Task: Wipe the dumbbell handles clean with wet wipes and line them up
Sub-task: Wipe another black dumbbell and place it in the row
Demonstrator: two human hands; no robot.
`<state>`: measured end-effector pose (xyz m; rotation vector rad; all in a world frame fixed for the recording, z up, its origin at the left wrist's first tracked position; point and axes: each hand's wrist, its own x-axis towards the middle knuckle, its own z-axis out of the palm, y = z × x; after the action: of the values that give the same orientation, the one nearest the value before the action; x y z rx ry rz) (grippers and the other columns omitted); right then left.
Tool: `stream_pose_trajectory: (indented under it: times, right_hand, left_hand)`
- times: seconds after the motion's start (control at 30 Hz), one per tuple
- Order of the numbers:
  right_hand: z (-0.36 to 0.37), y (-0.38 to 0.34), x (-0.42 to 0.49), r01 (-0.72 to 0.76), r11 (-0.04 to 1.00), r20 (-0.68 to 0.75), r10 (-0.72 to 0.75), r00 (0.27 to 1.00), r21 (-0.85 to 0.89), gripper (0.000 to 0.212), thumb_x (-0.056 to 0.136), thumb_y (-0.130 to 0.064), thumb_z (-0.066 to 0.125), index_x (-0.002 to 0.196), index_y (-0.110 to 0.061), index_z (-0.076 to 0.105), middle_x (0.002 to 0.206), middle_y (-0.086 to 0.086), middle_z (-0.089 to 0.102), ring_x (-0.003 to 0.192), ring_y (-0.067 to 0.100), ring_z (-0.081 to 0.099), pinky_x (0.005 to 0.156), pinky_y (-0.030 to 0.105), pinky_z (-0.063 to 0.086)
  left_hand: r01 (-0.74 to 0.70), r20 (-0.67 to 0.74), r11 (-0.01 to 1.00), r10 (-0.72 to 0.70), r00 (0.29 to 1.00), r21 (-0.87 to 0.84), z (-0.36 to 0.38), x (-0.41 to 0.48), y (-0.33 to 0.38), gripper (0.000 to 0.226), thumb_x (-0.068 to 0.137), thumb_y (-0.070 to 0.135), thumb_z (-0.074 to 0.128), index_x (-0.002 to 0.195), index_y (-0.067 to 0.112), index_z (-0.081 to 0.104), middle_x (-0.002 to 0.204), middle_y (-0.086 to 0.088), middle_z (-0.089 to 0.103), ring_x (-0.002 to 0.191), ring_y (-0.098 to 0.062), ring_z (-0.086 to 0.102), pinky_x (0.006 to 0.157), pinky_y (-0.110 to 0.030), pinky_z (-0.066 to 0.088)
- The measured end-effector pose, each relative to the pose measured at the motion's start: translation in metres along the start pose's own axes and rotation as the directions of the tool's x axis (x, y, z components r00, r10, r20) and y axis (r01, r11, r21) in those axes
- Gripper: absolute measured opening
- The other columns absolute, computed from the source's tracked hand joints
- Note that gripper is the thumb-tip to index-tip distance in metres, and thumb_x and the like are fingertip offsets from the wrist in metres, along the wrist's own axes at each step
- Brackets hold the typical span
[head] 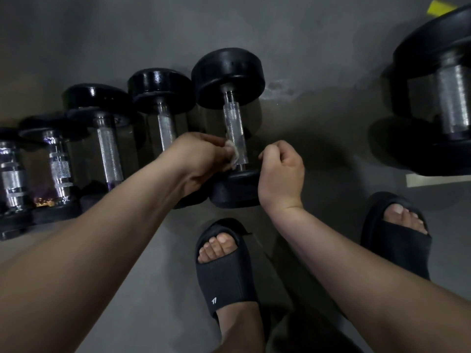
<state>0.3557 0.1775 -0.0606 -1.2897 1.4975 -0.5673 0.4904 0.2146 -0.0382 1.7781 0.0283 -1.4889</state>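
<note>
Several black dumbbells lie side by side in a row on the grey floor. At the right end of that row is the biggest one, a dumbbell (230, 80) with a knurled steel handle (234, 128). My left hand (197, 155) grips a crumpled white wet wipe (233, 154) and holds it against the lower left side of that handle. My right hand (281, 171) is curled into a fist just right of the handle's near end, above the near weight head (235, 189); I cannot tell whether it touches the dumbbell.
Smaller dumbbells (163, 108) (102, 123) (57, 159) fill the row to the left. A much larger dumbbell (443, 93) lies apart at the right edge. My feet in black slides (224, 271) (395, 233) stand close in front. A yellow object (439, 7) shows at top right.
</note>
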Motion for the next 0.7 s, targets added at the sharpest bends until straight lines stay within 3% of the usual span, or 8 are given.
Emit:
stream_pose_trajectory:
  times: [0.1,0.2,0.27,0.33,0.43,0.57,0.7]
  right_hand:
    - [0.0,0.001,0.0,-0.002,1.0,0.005,0.002,1.0,0.009,0.028,0.086,-0.02,0.047,0.069,0.002,0.053,0.066,0.017,0.051,0.058,0.008,0.039,0.051,0.023,0.031]
    - [0.0,0.002,0.001,-0.005,1.0,0.007,0.005,1.0,0.003,0.029,0.084,-0.023,0.047,0.07,0.002,0.053,0.067,0.017,0.052,0.06,0.01,0.04,0.052,0.026,0.032]
    - [0.0,0.001,0.001,-0.006,1.0,0.015,0.006,1.0,-0.005,0.028,0.086,-0.022,0.047,0.07,0.001,0.053,0.068,0.017,0.052,0.059,0.009,0.04,0.052,0.025,0.032]
    - [0.0,0.001,0.001,-0.001,1.0,0.008,0.001,1.0,-0.011,0.03,0.084,-0.023,0.047,0.071,0.002,0.054,0.067,0.017,0.053,0.059,0.008,0.039,0.052,0.023,0.032]
    - [0.001,0.001,0.001,0.006,1.0,-0.01,-0.006,1.0,-0.007,0.032,0.081,-0.026,0.046,0.07,0.003,0.055,0.067,0.017,0.054,0.059,0.01,0.041,0.053,0.024,0.032]
    - [0.002,0.002,0.002,0.014,1.0,-0.029,-0.015,0.999,-0.016,0.032,0.08,-0.026,0.046,0.07,0.003,0.055,0.067,0.016,0.055,0.063,0.022,0.045,0.054,0.023,0.033]
    - [0.001,0.002,0.001,-0.001,1.0,-0.005,0.001,1.0,-0.012,0.031,0.081,-0.026,0.046,0.07,0.001,0.055,0.066,0.015,0.054,0.058,0.01,0.041,0.05,0.022,0.031]
  left_hand:
    - [-0.044,-0.12,0.998,0.038,0.992,-0.048,0.002,0.004,0.0,0.024,0.089,-0.001,0.07,0.109,-0.012,0.064,0.087,-0.02,0.069,0.069,-0.02,0.069,0.069,-0.026,0.062]
    - [-0.116,-0.194,0.981,0.085,0.977,-0.153,0.003,0.012,0.009,0.036,0.084,0.003,0.077,0.111,-0.015,0.061,0.106,-0.029,0.07,0.089,-0.03,0.073,0.079,-0.035,0.062]
    - [-0.147,-0.222,0.983,0.121,0.968,-0.106,0.004,0.01,0.012,0.026,0.083,0.002,0.078,0.101,-0.009,0.062,0.097,-0.024,0.07,0.092,-0.033,0.073,0.08,-0.038,0.062]
    - [-0.175,-0.235,0.985,0.173,0.957,0.014,0.002,0.002,0.011,0.018,0.083,0.001,0.077,0.091,0.003,0.061,0.085,-0.014,0.068,0.082,-0.029,0.072,0.076,-0.036,0.063]
    - [-0.197,-0.152,0.975,0.212,0.965,0.104,-0.009,-0.007,0.011,0.019,0.084,0.001,0.075,0.098,0.003,0.063,0.092,-0.012,0.069,0.085,-0.025,0.073,0.079,-0.036,0.062]
    - [-0.134,0.071,0.99,0.13,0.989,0.053,-0.016,-0.009,0.014,0.017,0.092,0.004,0.067,0.108,-0.001,0.065,0.093,-0.011,0.071,0.084,-0.018,0.073,0.076,-0.03,0.061]
    - [-0.192,-0.007,0.966,0.197,0.98,0.173,-0.007,0.002,0.008,0.011,0.092,0.005,0.069,0.103,0.005,0.069,0.089,-0.011,0.068,0.086,-0.024,0.067,0.081,-0.033,0.059]
